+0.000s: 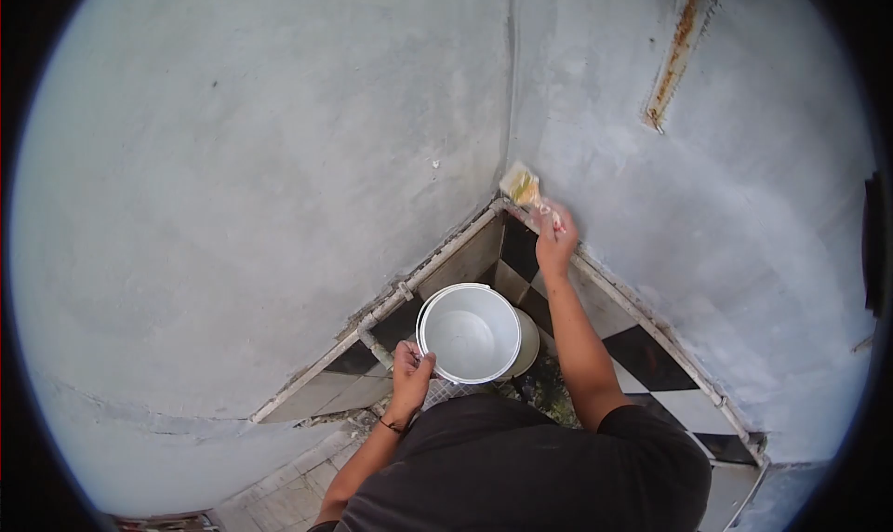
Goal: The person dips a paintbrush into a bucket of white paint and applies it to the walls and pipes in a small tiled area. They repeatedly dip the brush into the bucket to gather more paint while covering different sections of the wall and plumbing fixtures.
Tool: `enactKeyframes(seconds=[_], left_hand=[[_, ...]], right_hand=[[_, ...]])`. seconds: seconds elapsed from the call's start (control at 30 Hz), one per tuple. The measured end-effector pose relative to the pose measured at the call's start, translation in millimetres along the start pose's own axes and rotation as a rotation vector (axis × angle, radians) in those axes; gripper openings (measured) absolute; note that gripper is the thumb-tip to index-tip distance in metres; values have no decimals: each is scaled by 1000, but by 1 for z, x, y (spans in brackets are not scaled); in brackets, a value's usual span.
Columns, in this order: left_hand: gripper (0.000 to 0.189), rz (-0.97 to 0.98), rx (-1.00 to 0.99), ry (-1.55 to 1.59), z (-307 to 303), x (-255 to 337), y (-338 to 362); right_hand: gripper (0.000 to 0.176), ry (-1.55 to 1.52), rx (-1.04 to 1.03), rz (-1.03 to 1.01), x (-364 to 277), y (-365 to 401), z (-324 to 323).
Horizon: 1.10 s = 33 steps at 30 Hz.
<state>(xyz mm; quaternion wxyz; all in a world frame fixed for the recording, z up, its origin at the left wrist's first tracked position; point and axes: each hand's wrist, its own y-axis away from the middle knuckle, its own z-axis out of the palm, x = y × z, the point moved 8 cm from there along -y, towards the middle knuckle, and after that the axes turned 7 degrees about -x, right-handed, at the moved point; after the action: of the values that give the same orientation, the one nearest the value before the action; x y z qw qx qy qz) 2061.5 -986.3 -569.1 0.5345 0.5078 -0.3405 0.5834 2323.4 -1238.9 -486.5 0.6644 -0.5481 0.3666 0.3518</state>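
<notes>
My right hand (555, 227) is closed around the handle of a paintbrush (522, 184), whose broad, yellowish head is at the wall right by the corner, just above the tile edge. The brush is slightly blurred. My left hand (410, 372) grips the rim of a white bucket (470, 332), thumb over the near left edge. The bucket is tipped so that I look into it, and its inside is pale with a whitish bottom. Below and partly behind it shows another round, cream-coloured container (528, 344).
Two grey-white walls (279, 160) meet at a vertical corner. Black and white tiles (651, 357) line the lower part, topped by a narrow ledge with a pipe (372, 320) along the left. A rusty metal strip (677, 48) hangs on the right wall. Paving (293, 499) lies at lower left.
</notes>
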Motion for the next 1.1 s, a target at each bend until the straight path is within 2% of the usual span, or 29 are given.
enactKeyframes(seconds=[0.03,0.07,0.1,0.17,0.23,0.33,0.4,0.43,0.5,0.53,0.67,0.7,0.77,0.9,1.1], left_hand=[[18,0,-11,-10,0,1,-1],[18,9,-6,-1,0,2,-2],[18,13,-6,3,0,4,-3],[18,14,-4,14,1,3,-3],[18,42,-2,33,1,4,-3],[18,24,0,11,-1,3,-3],[18,23,-4,30,-2,0,-2],[18,36,-6,45,-1,-2,-3],[18,38,3,57,-3,-6,-2],[18,25,-3,38,-3,-8,-2],[17,19,-14,13,-2,-10,-3],[17,33,-13,18,-1,-7,-3],[18,46,0,1,0,-1,-3],[18,56,1,15,1,4,-3],[18,47,-4,18,-2,1,-3]], right_hand=[[17,84,2,44,6,5,1],[18,-12,16,158,32,8,3],[18,-10,6,150,36,4,9],[19,-201,79,305,56,1,14],[21,-202,78,340,37,-19,26],[22,-280,94,303,-3,-46,35],[28,-432,46,144,-31,-59,33],[28,-421,43,151,-40,-60,31],[25,-462,63,-16,-67,-59,26],[25,-456,59,-12,-62,-55,23],[26,-373,147,227,9,-20,2],[26,-376,139,215,16,-13,1],[24,-298,168,434,32,0,6],[21,-311,158,381,-4,-34,19],[16,-326,80,-14,-145,-133,49]])
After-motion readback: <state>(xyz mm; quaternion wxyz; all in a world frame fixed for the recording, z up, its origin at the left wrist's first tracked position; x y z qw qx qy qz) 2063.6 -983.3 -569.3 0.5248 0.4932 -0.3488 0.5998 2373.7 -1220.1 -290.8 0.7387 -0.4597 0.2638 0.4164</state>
